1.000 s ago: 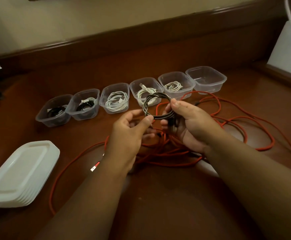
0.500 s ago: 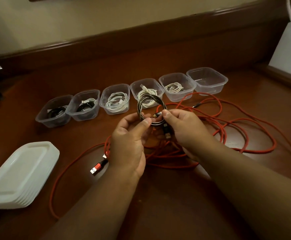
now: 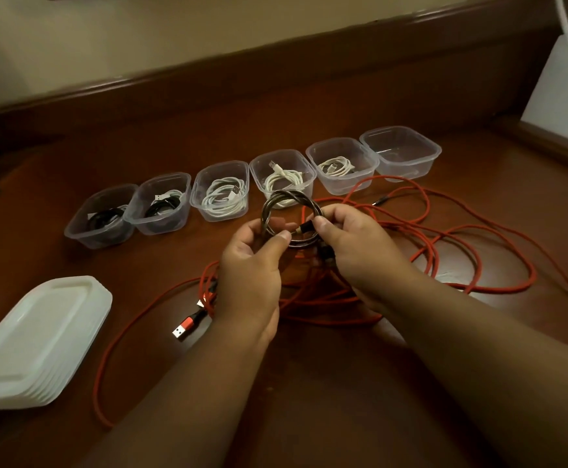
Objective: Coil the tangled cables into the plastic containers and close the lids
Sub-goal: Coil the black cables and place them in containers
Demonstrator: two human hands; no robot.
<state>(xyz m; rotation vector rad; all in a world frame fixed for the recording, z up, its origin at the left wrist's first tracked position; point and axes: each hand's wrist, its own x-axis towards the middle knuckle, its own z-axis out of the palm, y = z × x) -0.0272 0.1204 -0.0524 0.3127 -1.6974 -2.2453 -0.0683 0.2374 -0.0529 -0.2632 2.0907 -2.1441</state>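
Six containers (image 3: 221, 190), one lid stack (image 3: 36, 339), two hands gripping one coiled cable (image 3: 289, 211).

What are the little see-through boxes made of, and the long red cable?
The boxes look like thin clear plastic, smooth and a bit shiny: you can see the coiled cables and the table right through their walls. The red cable seems covered in woven fabric, since its surface looks dull and slightly rough rather than glossy, though the picture is too dim to be sure.
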